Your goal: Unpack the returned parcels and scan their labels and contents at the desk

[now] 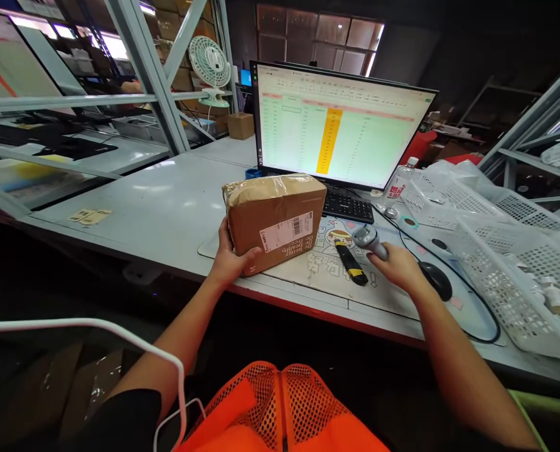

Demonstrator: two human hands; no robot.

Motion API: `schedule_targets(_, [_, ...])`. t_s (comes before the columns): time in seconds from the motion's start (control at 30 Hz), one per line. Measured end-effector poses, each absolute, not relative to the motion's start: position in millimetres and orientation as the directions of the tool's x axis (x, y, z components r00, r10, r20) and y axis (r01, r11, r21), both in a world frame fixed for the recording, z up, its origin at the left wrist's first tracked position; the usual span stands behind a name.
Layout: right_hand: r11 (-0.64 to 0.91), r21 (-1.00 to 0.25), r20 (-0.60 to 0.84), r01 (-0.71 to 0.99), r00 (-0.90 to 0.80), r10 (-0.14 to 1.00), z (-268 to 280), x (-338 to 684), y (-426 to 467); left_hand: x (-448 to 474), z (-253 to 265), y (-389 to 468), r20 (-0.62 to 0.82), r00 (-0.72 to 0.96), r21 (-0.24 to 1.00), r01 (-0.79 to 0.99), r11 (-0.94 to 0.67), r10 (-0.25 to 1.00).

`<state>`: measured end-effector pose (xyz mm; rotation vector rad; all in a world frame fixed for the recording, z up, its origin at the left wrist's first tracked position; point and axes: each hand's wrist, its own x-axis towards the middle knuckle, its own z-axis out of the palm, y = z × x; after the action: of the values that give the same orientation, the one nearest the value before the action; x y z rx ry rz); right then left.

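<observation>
A brown cardboard box [275, 220] with clear tape over its top stands tilted at the table's front edge. My left hand [230, 257] grips its lower left corner, thumb on the front face. A white shipping label [287, 232] with a barcode faces me. In my right hand [397, 267] is a grey barcode scanner [369, 240], held by its handle, its head pointing left towards the box. Between box and scanner a black and yellow utility knife [351, 262] lies on the printed desk mat [308, 276].
Behind the box stand a monitor [341, 125] showing a spreadsheet and a black keyboard [348, 207]. A black mouse [435, 280] and the scanner's cable lie right, beside white plastic baskets [510, 276] and a bottle [400, 179]. A fan [210, 66] is clipped to the metal frame.
</observation>
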<state>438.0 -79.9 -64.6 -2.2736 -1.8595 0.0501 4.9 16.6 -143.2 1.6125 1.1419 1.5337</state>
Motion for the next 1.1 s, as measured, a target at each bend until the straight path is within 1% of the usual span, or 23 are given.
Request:
schedule_targets(0.07, [0.093,-0.287,0.150,0.954,-0.051,0.987,-46.3,427.5,-110.0,9.6,-143.0,15.8,0.442,-0.076,0.890,0.159,-0.427,0.894])
schedule_targets(0.1, [0.211,-0.329,0.173,0.920,-0.161,0.972,-37.6,419.9,-125.3,11.4,-143.2,15.1,0.441,-0.080,0.891,0.155,-0.426,0.894])
schedule_targets(0.13, [0.298,-0.350,0.195,0.888,-0.242,0.950,-29.9,411.4,-139.4,12.7,-143.4,14.2,0.440,-0.082,0.893,0.148,-0.426,0.894])
schedule_targets(0.2, [0.399,-0.340,0.236,0.851,-0.334,0.913,-18.8,394.5,-160.2,13.9,-143.2,11.9,0.431,-0.078,0.897,0.146,-0.418,0.899])
schedule_targets(0.27, [0.427,-0.306,0.254,0.851,-0.359,0.898,-15.1,382.5,-168.8,13.5,-142.5,9.7,0.422,-0.071,0.900,0.148,-0.409,0.904])
schedule_targets(0.33, [0.399,-0.273,0.247,0.875,-0.338,0.908,-18.8,379.6,-165.4,12.1,-141.8,7.9,0.408,-0.058,0.904,0.162,-0.395,0.911])
schedule_targets(0.4, [0.311,-0.238,0.216,0.920,-0.262,0.940,-27.9,385.8,-152.2,10.0,-141.9,6.9,0.376,-0.039,0.913,0.186,-0.363,0.926])
schedule_targets(0.5, [0.051,-0.166,0.157,0.985,-0.025,0.987,-44.7,405.9,-119.4,7.2,-143.4,6.8,0.296,-0.028,0.934,0.218,-0.283,0.955])
schedule_targets(0.6, [-0.206,-0.070,0.127,0.976,0.213,0.969,-62.4,427.3,-82.1,5.7,-146.2,6.9,0.247,-0.049,0.947,0.226,-0.230,0.968])
schedule_targets(0.67, [-0.322,-0.027,0.094,0.947,0.323,0.942,-76.7,437.7,-62.0,5.2,-148.1,6.8,0.248,-0.056,0.943,0.241,-0.228,0.967])
schedule_targets(0.73, [-0.395,-0.002,0.060,0.919,0.395,0.917,-92.1,444.3,-49.3,4.9,-149.3,6.4,0.256,-0.062,0.939,0.254,-0.233,0.965])
schedule_targets(0.87, [-0.401,0.032,0.048,0.915,0.400,0.915,-104.7,454.9,-43.4,6.4,-147.3,3.7,0.226,-0.102,0.946,0.260,-0.194,0.969])
schedule_targets(0.97, [-0.348,0.019,-0.024,0.937,0.348,0.937,-81.2,464.5,-39.4,9.7,-144.5,-1.5,0.241,-0.124,0.942,0.269,-0.201,0.963])
schedule_targets(1.03, [-0.327,-0.004,0.008,0.945,0.327,0.945,-55.4,467.0,-26.4,12.0,-143.5,-5.4,0.259,-0.135,0.937,0.276,-0.215,0.956])
schedule_targets(1.1, [-0.316,-0.017,0.097,0.949,0.316,0.944,-32.3,463.7,-1.5,13.4,-142.7,-8.4,0.278,-0.145,0.931,0.286,-0.229,0.950])
